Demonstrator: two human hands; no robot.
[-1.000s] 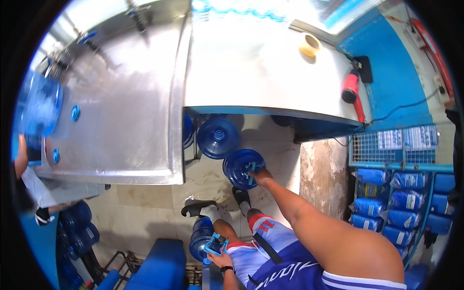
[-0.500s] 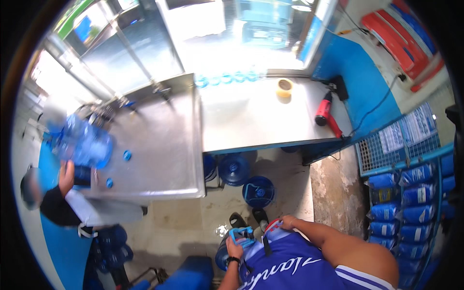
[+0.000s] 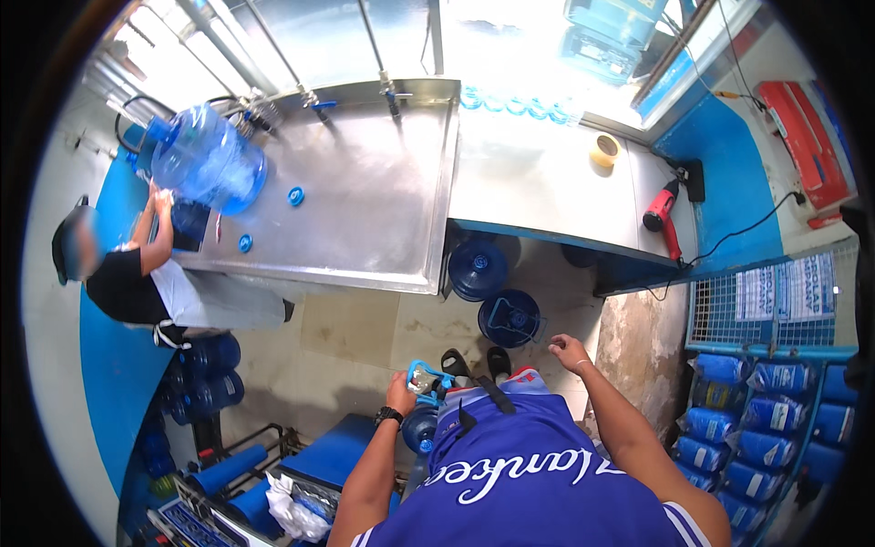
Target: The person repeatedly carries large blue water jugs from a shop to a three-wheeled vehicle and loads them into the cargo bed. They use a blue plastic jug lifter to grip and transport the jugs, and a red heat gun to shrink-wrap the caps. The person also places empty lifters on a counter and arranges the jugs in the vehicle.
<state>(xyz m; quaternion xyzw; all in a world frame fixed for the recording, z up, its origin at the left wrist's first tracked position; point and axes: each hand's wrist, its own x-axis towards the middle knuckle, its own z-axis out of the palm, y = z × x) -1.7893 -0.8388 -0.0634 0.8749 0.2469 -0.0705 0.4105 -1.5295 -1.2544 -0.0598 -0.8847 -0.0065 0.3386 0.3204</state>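
My left hand (image 3: 401,394) is closed on a light-blue loop-shaped handle (image 3: 425,376), held beside my waist. Just below it, a blue water jug (image 3: 419,428) stands by my left side, partly hidden by my shirt; whether the handle is joined to it I cannot tell. Out to the right, my right hand (image 3: 570,353) hangs in the air with loosely bent fingers and nothing in it. A blue bucket-like container (image 3: 509,318) with a thin handle stands on the floor ahead of my feet, touching or close to another blue jug (image 3: 478,269).
A co-worker (image 3: 137,283) has both hands near a large clear-blue jug (image 3: 214,159) over the steel sink (image 3: 355,201). On the white counter (image 3: 529,182) are a tape roll (image 3: 603,149) and a red heat gun (image 3: 663,217). Blue packs (image 3: 775,415) fill the right rack.
My right hand has left my shirt hem and moved outward to the right. My left hand has moved forward and left with the light-blue handle. The view has swung left.
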